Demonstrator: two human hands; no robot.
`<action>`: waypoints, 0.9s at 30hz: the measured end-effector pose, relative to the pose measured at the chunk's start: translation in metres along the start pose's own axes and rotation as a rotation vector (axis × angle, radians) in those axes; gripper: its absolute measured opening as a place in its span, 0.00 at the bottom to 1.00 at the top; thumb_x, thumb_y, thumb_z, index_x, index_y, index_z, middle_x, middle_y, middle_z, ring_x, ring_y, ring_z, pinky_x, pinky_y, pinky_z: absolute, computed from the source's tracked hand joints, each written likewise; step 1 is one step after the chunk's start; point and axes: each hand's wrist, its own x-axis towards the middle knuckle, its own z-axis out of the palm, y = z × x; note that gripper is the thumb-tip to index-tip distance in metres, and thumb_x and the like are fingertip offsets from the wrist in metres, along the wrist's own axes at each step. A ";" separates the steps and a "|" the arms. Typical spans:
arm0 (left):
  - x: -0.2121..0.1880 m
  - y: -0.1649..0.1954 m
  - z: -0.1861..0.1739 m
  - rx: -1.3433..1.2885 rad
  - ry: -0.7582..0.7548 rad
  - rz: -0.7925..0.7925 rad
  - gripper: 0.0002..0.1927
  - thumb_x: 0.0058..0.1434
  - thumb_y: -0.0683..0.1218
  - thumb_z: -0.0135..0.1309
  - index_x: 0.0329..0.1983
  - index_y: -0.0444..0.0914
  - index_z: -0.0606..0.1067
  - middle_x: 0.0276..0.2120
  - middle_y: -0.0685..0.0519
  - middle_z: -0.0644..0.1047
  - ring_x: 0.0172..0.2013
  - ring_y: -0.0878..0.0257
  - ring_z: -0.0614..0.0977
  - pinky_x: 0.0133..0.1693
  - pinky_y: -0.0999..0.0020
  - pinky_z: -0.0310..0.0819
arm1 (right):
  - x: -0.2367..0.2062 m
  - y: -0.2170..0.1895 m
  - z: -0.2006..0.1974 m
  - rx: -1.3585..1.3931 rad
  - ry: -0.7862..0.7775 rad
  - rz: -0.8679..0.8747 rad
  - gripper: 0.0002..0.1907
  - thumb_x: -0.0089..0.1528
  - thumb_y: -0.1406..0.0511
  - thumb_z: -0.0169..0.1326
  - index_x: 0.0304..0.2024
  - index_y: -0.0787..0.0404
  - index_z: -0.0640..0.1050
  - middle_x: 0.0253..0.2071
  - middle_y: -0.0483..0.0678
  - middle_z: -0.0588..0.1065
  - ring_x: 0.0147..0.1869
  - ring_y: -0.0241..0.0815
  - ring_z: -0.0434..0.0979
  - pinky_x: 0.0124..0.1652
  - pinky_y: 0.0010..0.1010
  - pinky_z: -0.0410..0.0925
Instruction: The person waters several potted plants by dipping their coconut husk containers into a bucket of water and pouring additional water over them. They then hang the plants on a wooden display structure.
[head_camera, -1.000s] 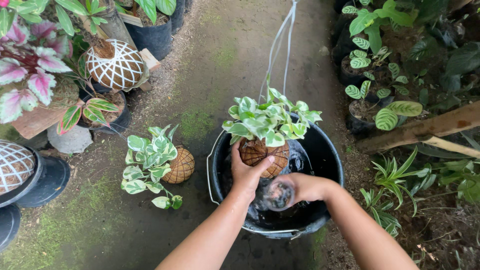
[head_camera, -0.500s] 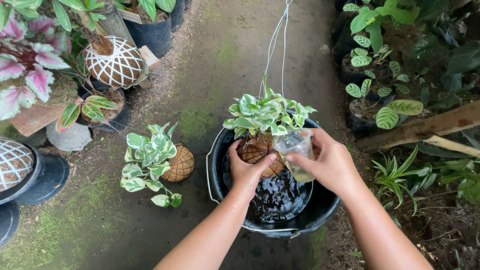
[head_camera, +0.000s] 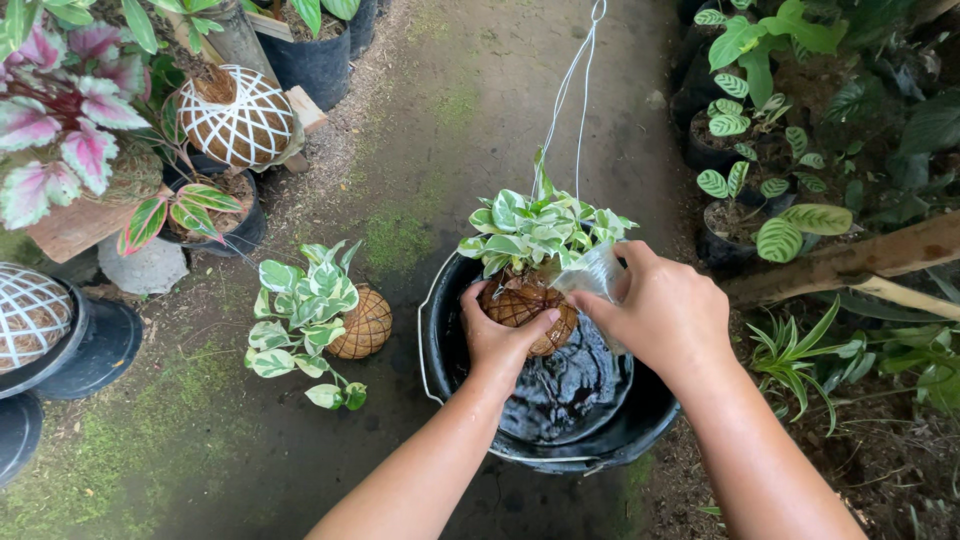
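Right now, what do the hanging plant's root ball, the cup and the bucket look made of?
Brown round root ball: looks like coconut-fibre husk, coarse, matte, netted surface. Small clear cup in right hand: likely thin plastic, see-through, glossy. Black round bucket: probably plastic, smooth dull wall, thin wire handle.

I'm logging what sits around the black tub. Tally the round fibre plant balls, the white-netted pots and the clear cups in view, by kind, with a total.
Fibre plant balls: 2, the hanging one cupped by the left hand, and one on the ground.
White-netted pots: 2, one upper left, one at the left edge.
Clear cups: 1, the cup in the right hand.
Total: 5
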 end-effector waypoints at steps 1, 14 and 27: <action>0.000 0.000 0.000 -0.009 -0.001 0.003 0.52 0.36 0.45 0.78 0.63 0.35 0.61 0.57 0.45 0.70 0.56 0.57 0.75 0.58 0.60 0.71 | 0.000 -0.003 -0.003 -0.027 -0.015 0.000 0.35 0.50 0.43 0.64 0.53 0.52 0.78 0.31 0.46 0.82 0.38 0.51 0.84 0.38 0.44 0.75; -0.002 0.011 0.000 -0.085 -0.025 -0.103 0.51 0.38 0.44 0.75 0.65 0.37 0.60 0.57 0.46 0.72 0.57 0.57 0.75 0.58 0.59 0.72 | 0.010 0.033 0.021 -0.396 -0.584 -0.057 0.40 0.47 0.40 0.68 0.57 0.45 0.76 0.47 0.44 0.82 0.52 0.45 0.83 0.49 0.37 0.75; -0.002 0.012 -0.001 -0.216 -0.064 -0.149 0.50 0.40 0.42 0.72 0.66 0.39 0.59 0.58 0.46 0.71 0.57 0.57 0.75 0.57 0.58 0.73 | 0.029 0.077 0.222 0.045 -0.756 -0.391 0.30 0.48 0.65 0.69 0.52 0.57 0.75 0.44 0.53 0.80 0.51 0.53 0.81 0.51 0.39 0.73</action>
